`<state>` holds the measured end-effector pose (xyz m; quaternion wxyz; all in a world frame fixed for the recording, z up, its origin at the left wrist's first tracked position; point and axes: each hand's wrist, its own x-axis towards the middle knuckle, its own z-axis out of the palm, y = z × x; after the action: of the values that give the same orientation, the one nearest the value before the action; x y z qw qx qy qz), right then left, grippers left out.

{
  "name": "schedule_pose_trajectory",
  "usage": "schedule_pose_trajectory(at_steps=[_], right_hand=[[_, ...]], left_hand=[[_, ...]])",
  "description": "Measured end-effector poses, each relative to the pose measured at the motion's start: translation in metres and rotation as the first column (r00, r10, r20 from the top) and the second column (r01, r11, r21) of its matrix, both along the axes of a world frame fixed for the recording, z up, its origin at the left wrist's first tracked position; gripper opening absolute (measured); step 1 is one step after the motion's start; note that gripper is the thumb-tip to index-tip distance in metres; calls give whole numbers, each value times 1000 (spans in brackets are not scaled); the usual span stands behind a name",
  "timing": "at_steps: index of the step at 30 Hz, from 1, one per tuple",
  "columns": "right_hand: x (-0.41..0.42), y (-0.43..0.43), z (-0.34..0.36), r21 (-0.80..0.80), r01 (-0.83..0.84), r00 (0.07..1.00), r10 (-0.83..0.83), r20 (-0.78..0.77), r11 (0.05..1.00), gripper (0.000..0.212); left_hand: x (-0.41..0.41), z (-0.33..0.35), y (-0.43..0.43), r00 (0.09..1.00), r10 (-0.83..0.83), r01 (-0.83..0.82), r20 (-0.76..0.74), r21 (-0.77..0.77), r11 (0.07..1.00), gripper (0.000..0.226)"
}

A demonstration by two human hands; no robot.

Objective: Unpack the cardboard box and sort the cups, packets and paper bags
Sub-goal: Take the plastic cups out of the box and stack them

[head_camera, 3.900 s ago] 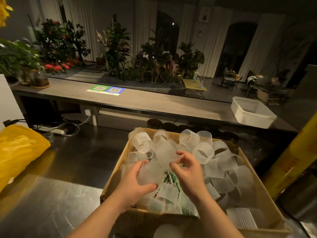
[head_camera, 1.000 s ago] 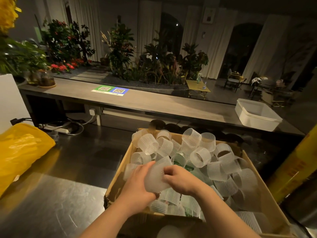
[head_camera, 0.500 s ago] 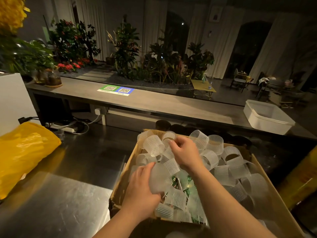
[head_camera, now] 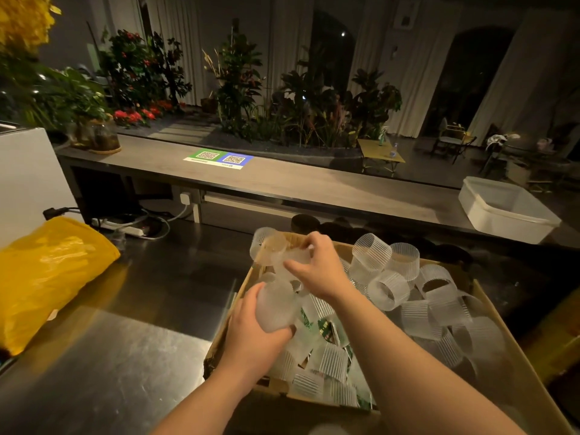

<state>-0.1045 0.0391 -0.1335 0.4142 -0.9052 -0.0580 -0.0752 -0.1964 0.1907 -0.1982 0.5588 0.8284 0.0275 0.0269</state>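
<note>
My left hand (head_camera: 257,337) has its grip curled round a frosted cup (head_camera: 276,306) just above the near-left side of the box (head_camera: 502,334). I cannot tell whether more are nested inside it. My right hand (head_camera: 317,271) pinches a second cup (head_camera: 292,254) at the box's far-left corner. I judge the job barely begun. Loose cups (head_camera: 389,277) fill most of the box, green packets (head_camera: 326,329) show beneath them, and I can make out no paper bags. Left of the box, the bench (head_camera: 125,356) carries a yellow bag (head_camera: 47,274).
</note>
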Motion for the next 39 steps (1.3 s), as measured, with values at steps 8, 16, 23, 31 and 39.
schedule_pose_trajectory(at_steps=[8, 16, 23, 31, 39], right_hand=[[-60, -27, -3, 181, -162, 983, 175, -58, 970, 39], [-80, -21, -17, -114, -339, 925, 309, -221, 934, 41], [-30, 6, -3, 86, -39, 995, 47, -88, 996, 34], [15, 48, 2, 136, -123, 930, 162, -331, 983, 25], [-60, -11, 19, 389, -76, 997, 69, 32, 918, 49]], left_hand=[[-2, 2, -1, 997, -63, 64, -38, 9, 998, 94], [-1, -1, 0, 997, -65, 64, -31, -22, 998, 95], [2, -7, -1, 1000, 25, -25, -3, -58, 998, 92], [8, -9, 1, 997, 39, -44, -68, -72, 996, 95], [3, -5, 2, 999, -26, 26, -23, 18, 999, 94]])
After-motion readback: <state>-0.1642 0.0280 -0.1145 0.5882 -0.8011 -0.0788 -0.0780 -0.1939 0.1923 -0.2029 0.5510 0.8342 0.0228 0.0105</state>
